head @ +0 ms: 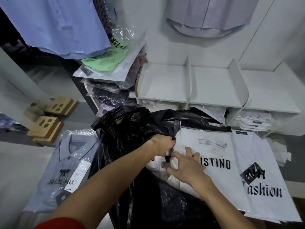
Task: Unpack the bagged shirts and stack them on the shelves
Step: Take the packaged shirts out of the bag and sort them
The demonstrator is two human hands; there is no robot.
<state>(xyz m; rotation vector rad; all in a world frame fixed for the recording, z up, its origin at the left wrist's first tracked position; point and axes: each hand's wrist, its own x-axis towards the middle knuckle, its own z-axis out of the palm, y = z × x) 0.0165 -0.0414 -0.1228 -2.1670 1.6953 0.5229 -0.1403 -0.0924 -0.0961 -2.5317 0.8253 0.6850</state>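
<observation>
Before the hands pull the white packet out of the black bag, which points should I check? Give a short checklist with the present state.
1. Left hand grips the crinkled black plastic bag at its edge: ok.
2. Right hand lies flat on the white ARISTINO shirt packet: ok.
3. Packet free of the bag: not ok, its near end is covered.
4. White upper shelf compartments have room: ok.
5. Packet sealed: cannot tell.

Glossy crinkled black plastic bag (132,129)
</observation>
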